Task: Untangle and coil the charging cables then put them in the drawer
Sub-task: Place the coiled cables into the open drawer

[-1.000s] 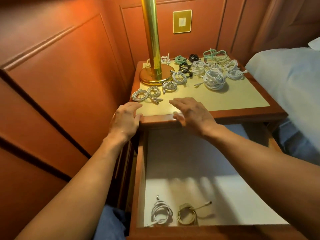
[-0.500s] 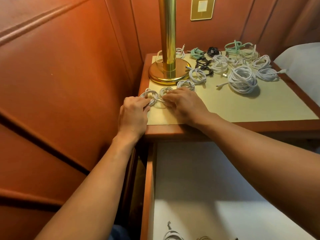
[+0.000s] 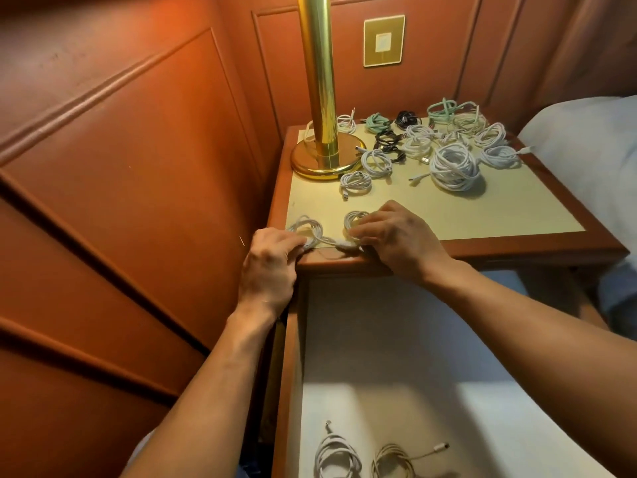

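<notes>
We're on the tangled white cable pair [image 3: 322,236], sitting at the front edge of the nightstand top [image 3: 482,215]: two loops joined by a strand. The left hand [image 3: 270,267] has its fingers curled onto the loop at 9 o'clock. The right hand [image 3: 396,239] curls over the loop at 3 o'clock, so both are gripping it.

We'd call this the untangling step, just starting. Next, the loops need easing apart without tightening the knot, then finding a free end to coil.

At 12 o'clock stands the brass lamp base [image 3: 324,160]. At 1 to 2 o'clock the remaining cables [image 3: 451,167] wait. At 6 o'clock the open drawer [image 3: 287,374] already holds a white coil [image 3: 336,455] and a beige coil [image 3: 396,460].

Half a second ago the pair lay nearer the lamp; we've since dragged it toward the edge. A second ago, both hands were empty.
</notes>
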### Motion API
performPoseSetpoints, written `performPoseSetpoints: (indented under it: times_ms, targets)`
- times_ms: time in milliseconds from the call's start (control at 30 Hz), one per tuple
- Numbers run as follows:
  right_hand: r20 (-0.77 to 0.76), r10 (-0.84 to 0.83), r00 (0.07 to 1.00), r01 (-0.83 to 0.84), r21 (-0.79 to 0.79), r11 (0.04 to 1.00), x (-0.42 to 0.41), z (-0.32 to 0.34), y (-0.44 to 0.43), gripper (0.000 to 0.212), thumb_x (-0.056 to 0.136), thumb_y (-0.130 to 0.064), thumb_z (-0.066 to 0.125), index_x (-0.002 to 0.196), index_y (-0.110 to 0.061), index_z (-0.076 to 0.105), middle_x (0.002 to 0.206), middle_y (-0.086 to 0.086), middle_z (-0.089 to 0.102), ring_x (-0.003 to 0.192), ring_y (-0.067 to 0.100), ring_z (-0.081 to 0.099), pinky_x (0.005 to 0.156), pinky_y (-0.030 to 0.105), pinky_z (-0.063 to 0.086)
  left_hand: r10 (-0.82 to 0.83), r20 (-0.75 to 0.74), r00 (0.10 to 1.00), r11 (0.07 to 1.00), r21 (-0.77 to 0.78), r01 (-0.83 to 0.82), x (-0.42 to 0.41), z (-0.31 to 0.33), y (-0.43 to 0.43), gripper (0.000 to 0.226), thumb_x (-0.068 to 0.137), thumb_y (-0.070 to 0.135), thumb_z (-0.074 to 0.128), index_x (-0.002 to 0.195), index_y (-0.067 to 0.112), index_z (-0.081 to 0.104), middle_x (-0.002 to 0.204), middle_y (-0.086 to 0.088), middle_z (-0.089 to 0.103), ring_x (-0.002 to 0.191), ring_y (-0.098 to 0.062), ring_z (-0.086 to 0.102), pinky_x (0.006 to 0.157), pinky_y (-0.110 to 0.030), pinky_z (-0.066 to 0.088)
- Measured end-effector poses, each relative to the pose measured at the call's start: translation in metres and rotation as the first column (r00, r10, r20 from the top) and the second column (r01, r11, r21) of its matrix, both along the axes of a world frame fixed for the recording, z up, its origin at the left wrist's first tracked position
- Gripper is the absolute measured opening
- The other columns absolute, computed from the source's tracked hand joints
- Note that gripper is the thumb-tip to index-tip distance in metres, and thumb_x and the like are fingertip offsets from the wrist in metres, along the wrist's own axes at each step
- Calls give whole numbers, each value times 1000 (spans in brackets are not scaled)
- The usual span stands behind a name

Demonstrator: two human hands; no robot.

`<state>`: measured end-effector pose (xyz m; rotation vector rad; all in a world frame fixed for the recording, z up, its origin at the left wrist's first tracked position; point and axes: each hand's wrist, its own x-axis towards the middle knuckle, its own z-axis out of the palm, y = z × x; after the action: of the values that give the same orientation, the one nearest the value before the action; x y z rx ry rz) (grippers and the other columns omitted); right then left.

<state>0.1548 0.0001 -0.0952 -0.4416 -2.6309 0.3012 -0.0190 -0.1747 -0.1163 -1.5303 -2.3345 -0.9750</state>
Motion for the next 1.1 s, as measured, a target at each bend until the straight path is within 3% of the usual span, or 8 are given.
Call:
performPoseSetpoints:
  times_ms: [100, 200, 400, 533, 667, 767, 933, 1100]
  targets:
    - [-35, 46, 998, -44, 48, 998, 24, 1, -6, 20, 91, -8, 72, 108, -14, 79, 107, 9, 77, 89, 29, 61, 60, 41, 55, -63, -13, 998, 998, -1, 63, 23, 2, -7, 20, 93, 3, 70, 110, 9, 78, 108, -10, 73, 109, -24, 59, 91, -38, 54]
    - [-26, 71, 997, -69, 78, 995, 55, -1, -9, 20, 92, -18, 65, 105, -15, 80, 105, 7, 77, 84, 26, 61, 55, 42, 56, -141, -13, 990, 990, -10, 141, 47, 4, -13, 22, 89, 1, 74, 108, 11, 79, 105, -7, 74, 103, -21, 59, 88, -32, 53]
    - [0, 89, 996, -88, 154, 984, 139, -19, -25, 26, 98, -21, 54, 106, -19, 79, 104, -2, 76, 84, 26, 62, 66, 38, 56, -297, 1, 955, 954, -31, 297, 97, -1, -26, 16, 86, 8, 79, 101, 12, 81, 101, -6, 75, 101, -25, 64, 82, -36, 57]
    - [74, 98, 992, -104, 75, 992, 195, -41, -53, 20, 91, -17, 68, 107, -21, 80, 105, -7, 75, 88, 21, 61, 65, 39, 58, -408, 39, 912, 909, -80, 410, 130, -18, -39, 14, 85, 12, 81, 98, 16, 82, 100, 0, 77, 99, -17, 65, 82, -28, 56]
    - [178, 123, 976, -114, -58, 992, 229, -67, -75, 24, 79, -16, 84, 98, -30, 81, 97, -17, 75, 84, 16, 63, 57, 35, 57, -512, 147, 846, 827, -181, 532, 158, -42, -46, 12, 87, 14, 79, 98, 19, 83, 99, 5, 77, 99, -15, 63, 82, -31, 55]
    - [254, 100, 962, -68, -130, 989, 239, -82, -83, 21, 79, -24, 86, 96, -35, 81, 94, -21, 74, 85, 13, 63, 53, 35, 56, -542, 199, 817, 788, -220, 576, 174, -59, -47, 9, 88, 15, 78, 94, 21, 83, 96, 7, 77, 97, -16, 62, 80, -33, 54]
    - [422, 78, 903, 23, -227, 974, 239, -94, -89, 20, 85, -31, 80, 102, -40, 79, 101, -23, 74, 94, 7, 61, 72, 33, 56, -539, 270, 798, 723, -338, 603, 185, -77, -45, 7, 88, 20, 79, 94, 21, 83, 98, 7, 77, 96, -16, 65, 82, -38, 56]
    - [452, 32, 892, 143, -346, 927, 240, -95, -79, 28, 83, -32, 82, 109, -42, 76, 109, -20, 74, 101, 5, 64, 87, 32, 53, -516, 337, 788, 701, -363, 614, 186, -70, -43, 11, 85, 20, 82, 95, 18, 83, 105, 6, 77, 96, -11, 71, 86, -29, 55]
